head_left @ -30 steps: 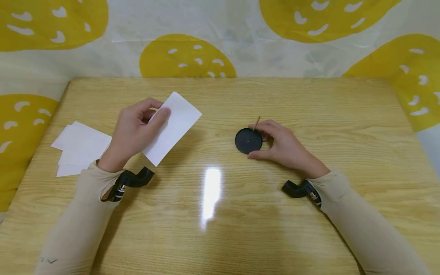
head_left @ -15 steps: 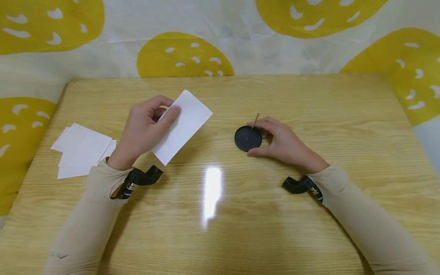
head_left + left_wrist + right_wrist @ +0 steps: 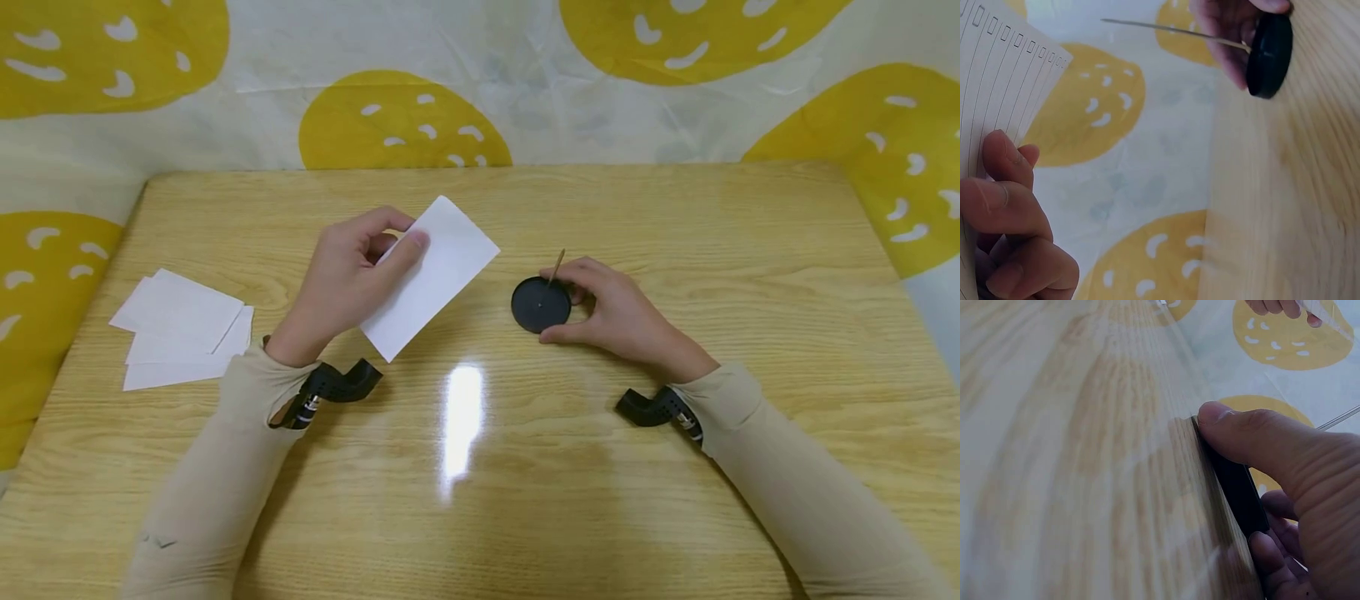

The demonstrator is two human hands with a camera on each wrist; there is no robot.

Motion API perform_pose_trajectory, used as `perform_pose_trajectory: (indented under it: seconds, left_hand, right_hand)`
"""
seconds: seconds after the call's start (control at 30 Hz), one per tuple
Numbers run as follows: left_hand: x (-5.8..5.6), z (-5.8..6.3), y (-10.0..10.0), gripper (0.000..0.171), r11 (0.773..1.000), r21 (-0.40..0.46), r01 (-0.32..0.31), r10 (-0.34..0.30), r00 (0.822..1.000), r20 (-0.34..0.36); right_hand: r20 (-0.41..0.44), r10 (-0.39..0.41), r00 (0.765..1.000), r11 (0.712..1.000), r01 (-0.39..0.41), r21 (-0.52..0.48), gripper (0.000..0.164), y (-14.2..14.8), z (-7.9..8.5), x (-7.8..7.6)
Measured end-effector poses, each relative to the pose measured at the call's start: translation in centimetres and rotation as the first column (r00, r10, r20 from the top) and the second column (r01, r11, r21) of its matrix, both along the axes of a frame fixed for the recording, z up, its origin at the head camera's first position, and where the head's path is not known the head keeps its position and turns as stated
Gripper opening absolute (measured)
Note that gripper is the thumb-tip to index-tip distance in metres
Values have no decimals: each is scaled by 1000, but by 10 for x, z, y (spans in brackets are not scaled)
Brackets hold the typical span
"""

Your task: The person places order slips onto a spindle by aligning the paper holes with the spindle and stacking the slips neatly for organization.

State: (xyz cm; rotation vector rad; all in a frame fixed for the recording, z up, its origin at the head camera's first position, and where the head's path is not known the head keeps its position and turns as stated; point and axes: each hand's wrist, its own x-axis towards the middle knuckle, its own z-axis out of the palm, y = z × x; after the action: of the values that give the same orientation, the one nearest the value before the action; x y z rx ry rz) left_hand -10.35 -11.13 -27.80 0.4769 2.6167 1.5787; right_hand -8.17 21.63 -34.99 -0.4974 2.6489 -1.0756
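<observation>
My left hand (image 3: 356, 275) pinches a white paper slip (image 3: 438, 271) between thumb and fingers, tilted above the table. In the left wrist view the slip's other face (image 3: 1007, 62) carries printed lines and small boxes. My right hand (image 3: 611, 308) grips the rim of a round black base (image 3: 538, 310) on the table, thumb on the near side and fingers behind. From the middle of that base a thin metal spike (image 3: 1172, 29) stands up; together they look like a bill spike. The right wrist view shows the thumb on the base's edge (image 3: 1238, 487); much of the base is hidden there.
Several white slips (image 3: 187, 325) lie overlapping at the left of the wooden table (image 3: 525, 517). Behind the table's far edge hangs a white cloth with yellow shapes (image 3: 405, 121). A bright reflection lies on the tabletop between the arms.
My left hand has moved to the right with the paper slip, nearer the black base, uncovering more of the slips at left. My right hand stays on the base.
</observation>
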Motion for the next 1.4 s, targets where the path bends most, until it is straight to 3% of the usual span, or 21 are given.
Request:
perform_pose_trajectory:
  seconds: [0.5,1.03,1.23,1.4]
  left_hand:
    - [-2,5,27,18,997,48,66,-66,998,-5]
    - [-2,10,41,19,997,-26,67,-68,997,-25]
    - [-3,13,48,22,997,-29,76,-77,996,-37]
    - [-4,14,53,21,996,-22,84,-85,996,-39]
  right_hand:
    - [-17,0,1000,1000,0,0,77,0,-2,2]
    - [-37,14,999,1000,-14,6,79,-2,-2,1]
    - [35,33,999,999,-33,8,86,4,11,3]
    - [114,68,991,998,-67,-7,109,22,32,4]
